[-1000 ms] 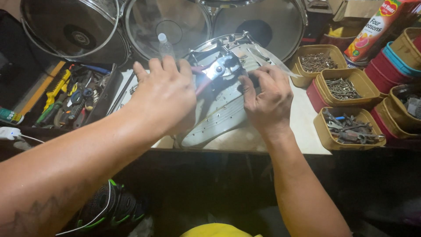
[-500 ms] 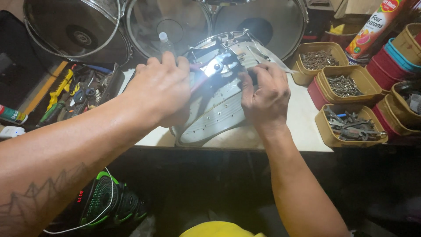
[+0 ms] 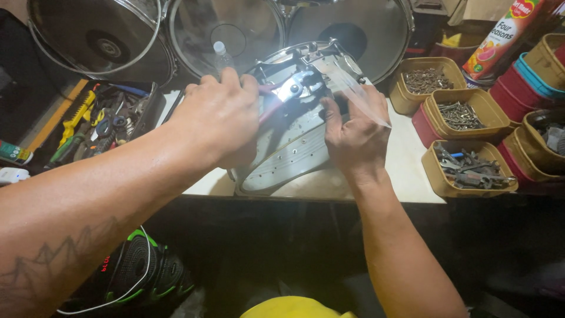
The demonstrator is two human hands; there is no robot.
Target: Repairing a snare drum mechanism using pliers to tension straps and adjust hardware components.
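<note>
A flat metal iron base [image 3: 288, 156], its soleplate dotted with small holes and its shiny fittings and wires exposed, lies on a white bench top [image 3: 406, 171]. My left hand [image 3: 218, 118] grips its left side, fingers curled over the upper edge near a reddish wire. My right hand [image 3: 353, 132] presses on its right side, fingers on a dark part in the middle. A thin clear plastic sheet [image 3: 353, 88] lies over my right hand's fingers.
Several tan tubs of screws and metal parts [image 3: 468, 168] stand at the right, with a juice carton [image 3: 500, 35] behind. Large steel pot lids [image 3: 94, 35] lean at the back. A tray of hand tools [image 3: 97, 121] sits left. A small fan [image 3: 141, 271] lies below the bench.
The iron base has tilted up a little between my hands. My right hand has shifted up toward the middle fittings, and the bright glare on the metal has faded.
</note>
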